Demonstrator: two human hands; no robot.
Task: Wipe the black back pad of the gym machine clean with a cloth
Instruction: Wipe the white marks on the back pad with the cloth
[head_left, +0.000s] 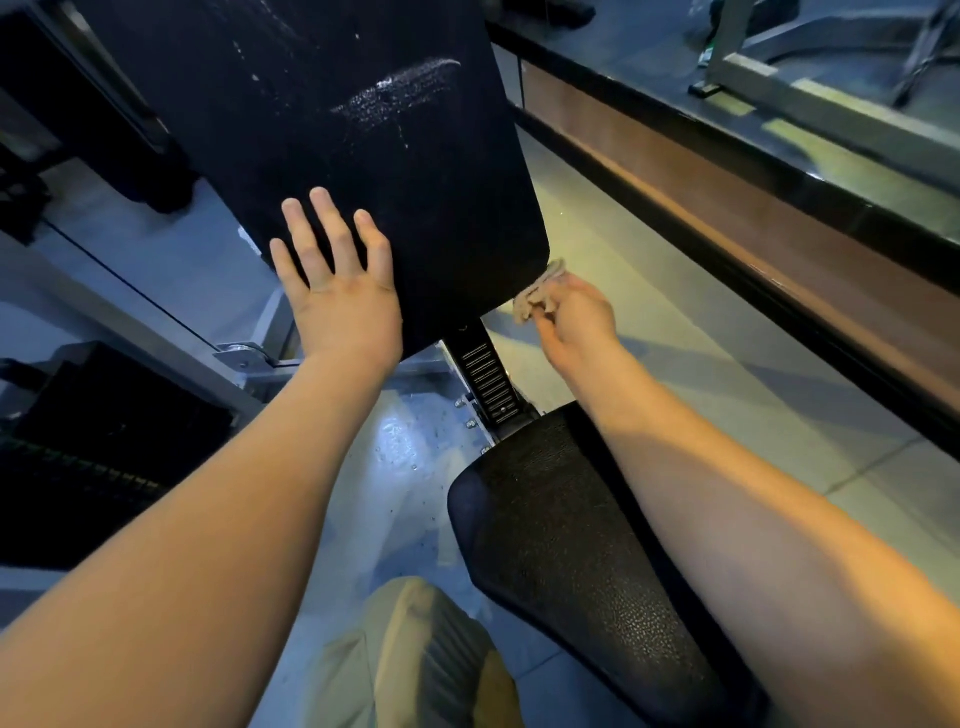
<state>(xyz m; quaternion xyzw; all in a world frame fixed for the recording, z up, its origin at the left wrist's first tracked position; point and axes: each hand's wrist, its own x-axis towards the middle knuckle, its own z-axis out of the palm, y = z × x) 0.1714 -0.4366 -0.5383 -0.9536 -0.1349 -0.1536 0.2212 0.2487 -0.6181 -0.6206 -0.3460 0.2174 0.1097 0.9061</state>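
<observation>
The black back pad (363, 130) of the gym machine fills the upper middle of the head view, tilted, with wet streaks and white specks on its surface. My left hand (337, 280) lies flat against the pad's lower left edge, fingers straight and spread. My right hand (574, 322) grips a small crumpled beige cloth (540, 291) at the pad's lower right corner, the cloth touching the pad's edge.
The black seat pad (571, 545) sits below, joined by a black adjuster post (485, 374). A wood-and-black ledge (727, 218) runs along the right. The metal machine frame (249, 358) and a dark weight stack (104, 441) stand left. My knee (415, 660) shows at bottom.
</observation>
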